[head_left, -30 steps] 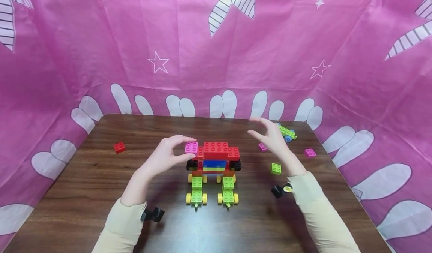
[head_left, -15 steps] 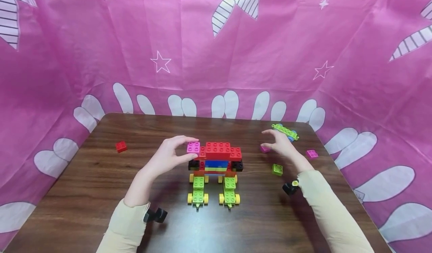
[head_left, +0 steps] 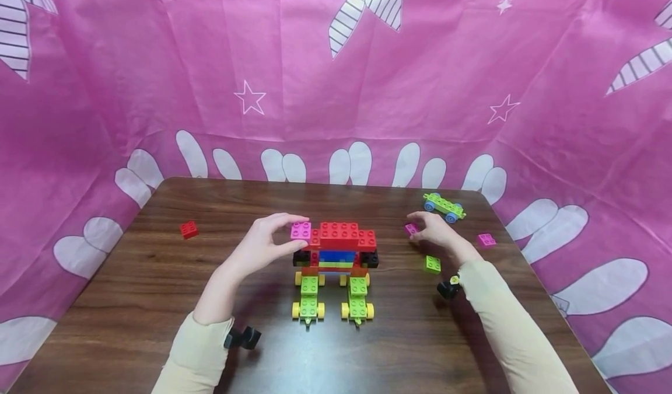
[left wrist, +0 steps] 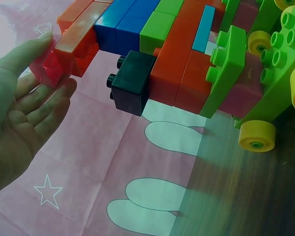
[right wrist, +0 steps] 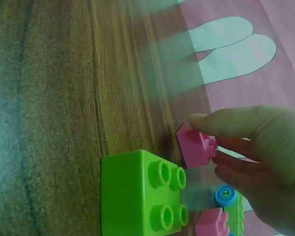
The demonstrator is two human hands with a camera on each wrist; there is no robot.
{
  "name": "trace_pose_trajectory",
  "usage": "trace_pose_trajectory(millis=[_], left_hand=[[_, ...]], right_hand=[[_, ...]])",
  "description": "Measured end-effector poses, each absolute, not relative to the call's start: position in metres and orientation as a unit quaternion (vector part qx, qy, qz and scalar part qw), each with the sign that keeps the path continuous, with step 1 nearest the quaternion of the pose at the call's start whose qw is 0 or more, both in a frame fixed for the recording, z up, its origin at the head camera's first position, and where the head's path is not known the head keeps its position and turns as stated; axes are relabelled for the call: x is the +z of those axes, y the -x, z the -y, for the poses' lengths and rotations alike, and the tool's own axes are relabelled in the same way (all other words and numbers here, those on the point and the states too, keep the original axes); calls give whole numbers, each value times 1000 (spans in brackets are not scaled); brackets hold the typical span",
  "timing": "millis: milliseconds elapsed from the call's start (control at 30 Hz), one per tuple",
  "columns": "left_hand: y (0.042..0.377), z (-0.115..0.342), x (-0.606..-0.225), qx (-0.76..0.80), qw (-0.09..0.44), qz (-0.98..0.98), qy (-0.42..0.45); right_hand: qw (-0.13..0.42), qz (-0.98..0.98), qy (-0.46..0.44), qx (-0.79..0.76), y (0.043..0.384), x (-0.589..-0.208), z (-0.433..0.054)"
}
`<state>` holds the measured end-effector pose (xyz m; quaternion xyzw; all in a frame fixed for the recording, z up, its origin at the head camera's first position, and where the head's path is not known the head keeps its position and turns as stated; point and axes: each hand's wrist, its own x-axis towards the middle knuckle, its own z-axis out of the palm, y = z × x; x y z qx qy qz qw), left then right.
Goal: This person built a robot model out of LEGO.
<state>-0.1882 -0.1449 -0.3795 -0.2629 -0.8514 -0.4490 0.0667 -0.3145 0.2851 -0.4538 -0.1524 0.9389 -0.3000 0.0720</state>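
A figure built of toy bricks (head_left: pixel 339 234) stands mid-table, red on top, with black side bricks and green wheeled bases with yellow wheels. My left hand (head_left: pixel 258 247) pinches a pink brick (head_left: pixel 301 230) at the upper left corner of the figure, thumb on the near side, fingers on the far side. To the right, my right hand (head_left: pixel 437 232) has its thumb and fingers around another pink brick (right wrist: pixel 195 147) on the table. In the right wrist view the thumb lies on one edge of that brick, and its studs face the palm.
A green brick (head_left: pixel 433 264) lies nearer than the right hand. Farther right is a third pink brick (head_left: pixel 486 240). A green wheeled base with blue wheels (head_left: pixel 444 206) stands at the back right, a red brick (head_left: pixel 189 229) at the left. Pink cloth (head_left: pixel 336 90) hangs behind the table.
My right hand has moved right and down onto the pink brick, and its fingers have drawn in around it. The left hand keeps its pinch on the other pink brick.
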Motion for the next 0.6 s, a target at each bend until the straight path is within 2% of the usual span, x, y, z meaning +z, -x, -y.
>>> trace_pose_trajectory(millis=[233, 600], left_hand=[[188, 145, -381, -447, 72, 851, 268], [188, 143, -380, -446, 77, 851, 268]], right_hand=[[85, -951, 162, -251, 323, -459, -286], [74, -958, 164, -222, 327, -460, -287]])
